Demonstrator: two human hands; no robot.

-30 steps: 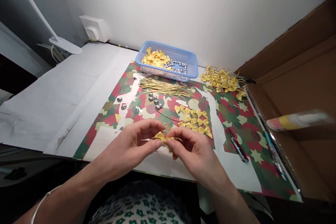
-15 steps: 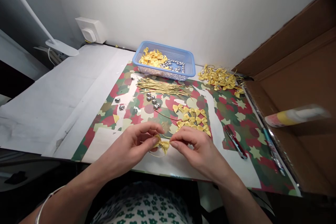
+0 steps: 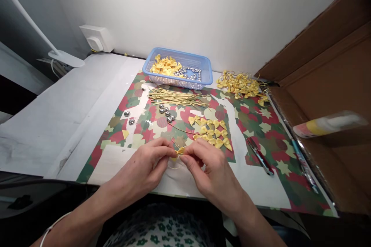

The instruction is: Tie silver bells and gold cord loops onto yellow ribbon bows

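Note:
My left hand (image 3: 147, 166) and my right hand (image 3: 210, 171) meet over the front of the patterned paper mat (image 3: 261, 123). Both pinch one small yellow ribbon bow (image 3: 180, 150) between thumb and fingertips, and a thin gold cord loops below it. Most of the bow is hidden by my fingers. Just beyond my right hand lies a cluster of loose yellow bows (image 3: 210, 129). A few silver heart beads (image 3: 165, 110) lie farther back, next to a bundle of gold cords (image 3: 176, 96).
A blue basket (image 3: 207, 71) holding bows and silver beads stands at the back. A pile of finished bows (image 3: 240, 84) lies to its right. Tweezers or scissors (image 3: 259, 156) lie right of my hand. A cardboard box (image 3: 333, 85) with a tube stands at right, a wall socket (image 3: 94, 38) at left.
Both hands have lowered toward the mat with the bow and closed in around it, so less of the bow shows. The camera view has tilted slightly.

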